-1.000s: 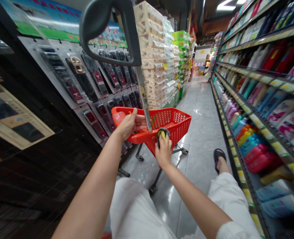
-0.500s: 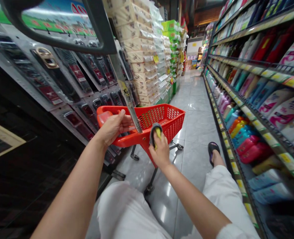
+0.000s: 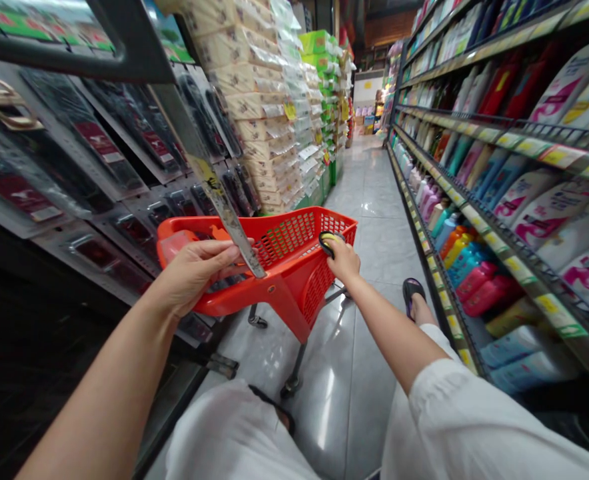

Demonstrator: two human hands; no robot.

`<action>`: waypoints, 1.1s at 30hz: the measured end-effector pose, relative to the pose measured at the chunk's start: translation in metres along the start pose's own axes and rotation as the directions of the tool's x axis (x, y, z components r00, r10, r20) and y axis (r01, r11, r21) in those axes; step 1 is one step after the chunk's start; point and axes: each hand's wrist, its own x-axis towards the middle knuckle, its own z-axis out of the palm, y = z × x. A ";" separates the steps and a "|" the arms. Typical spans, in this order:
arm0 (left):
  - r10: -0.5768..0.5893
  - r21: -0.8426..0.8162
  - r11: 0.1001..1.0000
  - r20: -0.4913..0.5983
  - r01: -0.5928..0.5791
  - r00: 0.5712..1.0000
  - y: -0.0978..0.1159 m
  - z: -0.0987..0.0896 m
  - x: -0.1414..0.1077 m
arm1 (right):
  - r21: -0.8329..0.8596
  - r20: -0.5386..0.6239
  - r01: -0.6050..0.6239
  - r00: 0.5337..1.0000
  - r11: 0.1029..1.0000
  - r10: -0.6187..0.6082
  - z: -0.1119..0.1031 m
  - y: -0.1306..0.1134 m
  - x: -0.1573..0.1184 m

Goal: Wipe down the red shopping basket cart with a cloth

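Head view, left to right: packaged belts (image 3: 102,143) on display; left hand (image 3: 194,272) with thumb and fingers nearly together at the metal post (image 3: 219,200), impossible to tell whether gripping it. Below and around, the red basket (image 3: 284,287), on wheeled legs; beyond, stacked packs (image 3: 259,110). Next, right hand (image 3: 344,260) closed on a small yellow-and-dark object (image 3: 329,241) by the basket's right-hand rim. Farther right, black sandal (image 3: 413,288) on grey tiles (image 3: 372,250), then shelved bottles (image 3: 477,280).

Both arms (image 3: 117,363) stretch forward, the left grip (image 3: 194,272) loosely extended, the right grip (image 3: 345,259) curled inward.
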 end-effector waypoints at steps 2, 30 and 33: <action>-0.007 0.002 1.000 0.010 0.007 1.000 0.000 0.000 0.001 | -0.041 0.038 -0.074 0.996 0.996 0.076 -0.005 0.015 0.016; 0.044 0.095 0.995 -0.008 -0.043 0.999 0.009 0.002 -0.007 | 0.341 -0.194 0.229 0.966 0.912 -0.170 0.024 -0.097 -0.119; 0.039 0.095 0.995 0.014 -0.040 0.999 0.008 0.001 -0.006 | 0.304 -0.178 0.311 0.947 0.900 -0.267 0.026 -0.067 -0.100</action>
